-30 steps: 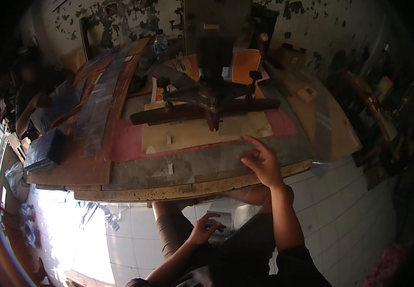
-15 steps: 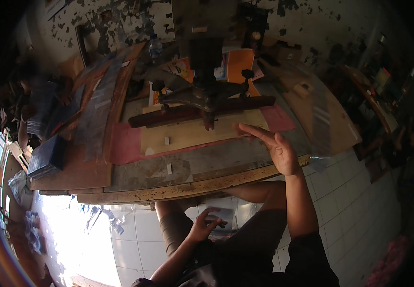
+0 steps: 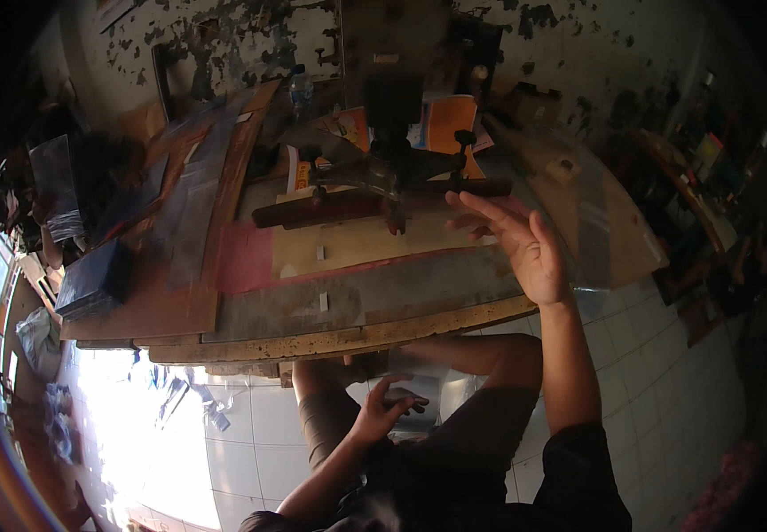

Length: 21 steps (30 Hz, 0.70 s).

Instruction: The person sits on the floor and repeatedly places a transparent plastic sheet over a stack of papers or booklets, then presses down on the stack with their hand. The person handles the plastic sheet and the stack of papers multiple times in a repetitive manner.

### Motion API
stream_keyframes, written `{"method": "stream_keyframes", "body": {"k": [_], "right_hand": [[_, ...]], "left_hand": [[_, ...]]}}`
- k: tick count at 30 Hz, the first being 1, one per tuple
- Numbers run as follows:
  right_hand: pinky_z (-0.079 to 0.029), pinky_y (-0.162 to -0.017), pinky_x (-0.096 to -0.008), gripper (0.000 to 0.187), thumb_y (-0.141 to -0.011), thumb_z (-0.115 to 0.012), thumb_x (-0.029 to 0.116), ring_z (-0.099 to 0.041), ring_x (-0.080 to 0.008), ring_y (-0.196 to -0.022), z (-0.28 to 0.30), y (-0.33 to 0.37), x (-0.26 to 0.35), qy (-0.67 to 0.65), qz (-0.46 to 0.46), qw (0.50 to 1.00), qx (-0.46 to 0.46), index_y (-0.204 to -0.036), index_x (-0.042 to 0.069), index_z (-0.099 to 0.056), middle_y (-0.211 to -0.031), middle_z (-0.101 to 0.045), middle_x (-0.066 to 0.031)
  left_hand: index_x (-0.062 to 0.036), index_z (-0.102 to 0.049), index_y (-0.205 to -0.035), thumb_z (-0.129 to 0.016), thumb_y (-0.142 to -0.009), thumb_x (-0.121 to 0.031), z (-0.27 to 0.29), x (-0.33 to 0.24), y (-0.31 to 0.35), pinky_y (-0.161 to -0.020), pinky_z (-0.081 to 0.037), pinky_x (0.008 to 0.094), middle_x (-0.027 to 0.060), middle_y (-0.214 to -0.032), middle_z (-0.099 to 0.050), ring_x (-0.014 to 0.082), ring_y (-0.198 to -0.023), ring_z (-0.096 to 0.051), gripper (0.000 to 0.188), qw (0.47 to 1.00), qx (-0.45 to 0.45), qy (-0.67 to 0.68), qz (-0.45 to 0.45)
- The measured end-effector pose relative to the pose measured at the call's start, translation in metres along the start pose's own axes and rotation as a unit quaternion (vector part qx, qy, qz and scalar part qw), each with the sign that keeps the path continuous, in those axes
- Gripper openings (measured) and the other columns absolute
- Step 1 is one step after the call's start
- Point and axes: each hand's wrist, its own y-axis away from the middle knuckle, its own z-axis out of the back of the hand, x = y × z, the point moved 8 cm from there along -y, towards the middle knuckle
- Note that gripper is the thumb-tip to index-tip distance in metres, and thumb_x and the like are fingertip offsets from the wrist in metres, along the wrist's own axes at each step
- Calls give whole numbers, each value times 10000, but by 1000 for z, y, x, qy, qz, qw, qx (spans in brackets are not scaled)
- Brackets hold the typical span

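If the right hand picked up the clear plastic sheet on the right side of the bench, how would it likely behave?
The clear plastic sheet looks thin and see-through, so probably light and floppy. It overhangs the bench edge by the right hand, so it would likely sag when lifted. Its glossy surface suggests it may slide easily if pushed.

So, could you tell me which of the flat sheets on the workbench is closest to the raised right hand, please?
The clear plastic sheet at the bench's right end; the right hand is raised directly beside it, while the pink sheet and cream sheet lie further left.
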Motion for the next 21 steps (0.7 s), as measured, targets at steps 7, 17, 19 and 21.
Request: {"method": "stream_keyframes", "body": {"k": [7,17,19,21], "right_hand": [[-467,-1035,-444,867,-1049,-263,680,-607,-364,-1300,-51,77,18,-182,-9,974,131,-1521,-16,-474,-1510,-546,-211],[-419,-1140,-390,504,-1128,-425,396,-593,-279,-1313,-152,334,-224,-54,-445,859,246,-1427,27,-595,-1383,-664,-126],[-411,-1141,-373,455,-1124,-454,365,-601,-263,-1296,-166,335,-225,30,-356,899,252,-1391,41,-629,-1343,-687,-98],[-416,-1129,-368,426,-1118,-474,354,-616,-255,-1258,-161,329,-219,39,-312,918,242,-1334,43,-670,-1274,-714,-82]], "left_hand": [[-13,-524,-1333,-665,-999,-62,19,-6,-12,-823,-568,307,118,-1082,-771,171,-977,-733,367,999,-45,9,-7],[-10,-623,-1154,-704,-978,-92,23,-56,-31,-895,-559,331,113,-1115,-735,226,-1038,-727,210,996,-55,-16,-62],[-10,-639,-1142,-706,-976,-92,20,-66,-26,-923,-555,338,110,-1123,-745,219,-1054,-725,197,993,-45,-84,-75],[-10,-653,-1164,-706,-974,-88,19,-73,-20,-957,-548,350,111,-1156,-746,213,-1083,-721,212,982,-20,-158,-97]]}}
